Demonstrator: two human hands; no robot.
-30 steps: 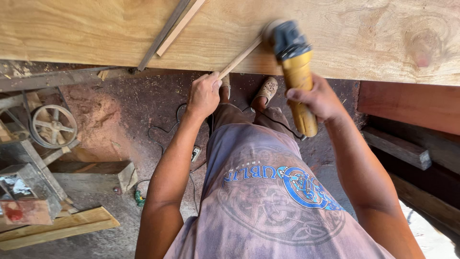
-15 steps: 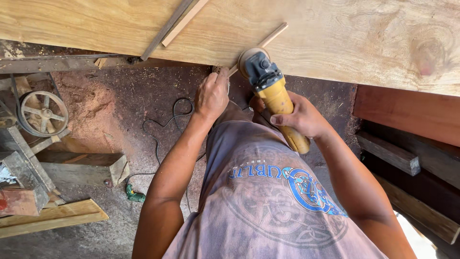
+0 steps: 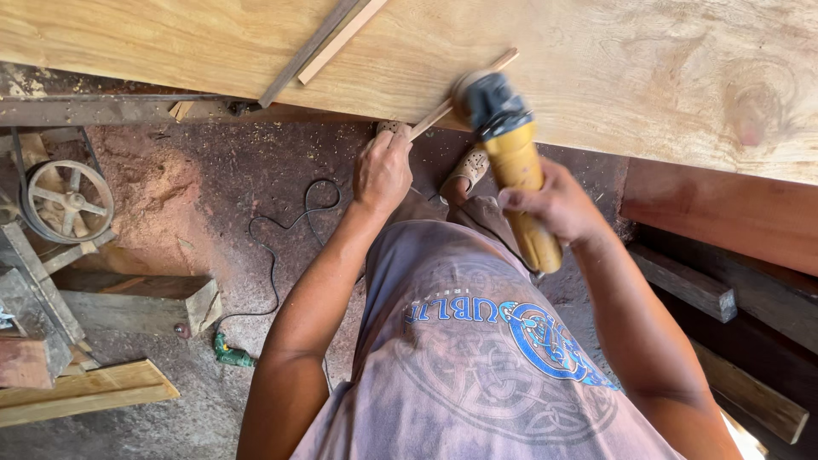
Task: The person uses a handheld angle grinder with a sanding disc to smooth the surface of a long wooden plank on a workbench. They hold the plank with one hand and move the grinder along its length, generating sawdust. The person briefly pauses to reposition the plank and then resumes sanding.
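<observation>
My right hand (image 3: 555,204) grips the yellow body of an angle grinder (image 3: 509,145), whose dark head and disc rest on the near edge of a wide pale wooden slab (image 3: 596,60). My left hand (image 3: 383,169) holds the near end of a thin wooden stick (image 3: 464,92) that lies slanted across the slab's edge, just left of the grinder's head. Both arms reach forward over my grey printed shirt (image 3: 486,358).
Two long thin battens (image 3: 319,43) lie slanted on the slab. Below, a sawdust-covered floor holds a black cable (image 3: 277,247), a green tool (image 3: 232,353), wood blocks (image 3: 141,298), planks (image 3: 85,392) and a belt-wheel machine (image 3: 66,200). Dark beams (image 3: 724,255) run at right.
The grinder has swung left and then up onto the slab's edge. My left hand stayed on the stick. The view shifted a little.
</observation>
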